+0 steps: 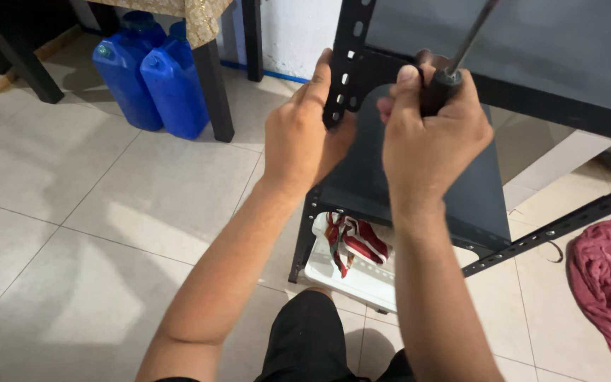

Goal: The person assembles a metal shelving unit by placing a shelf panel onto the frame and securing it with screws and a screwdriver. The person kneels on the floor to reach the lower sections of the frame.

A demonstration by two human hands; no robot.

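Now the left hand (298,138) clasps the slotted upright (344,67), the right hand (429,138) clenches the screwdriver (441,88); fastening seems underway, needing steady alignment next.

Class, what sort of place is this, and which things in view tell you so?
Probably a room in a home: a tiled floor, blue jugs beside a clothed table, and a red cloth lying loose.

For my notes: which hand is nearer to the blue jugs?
Left. The left hand grips the black slotted post, toward the blue jugs; the right hand is farther, holding the screwdriver.
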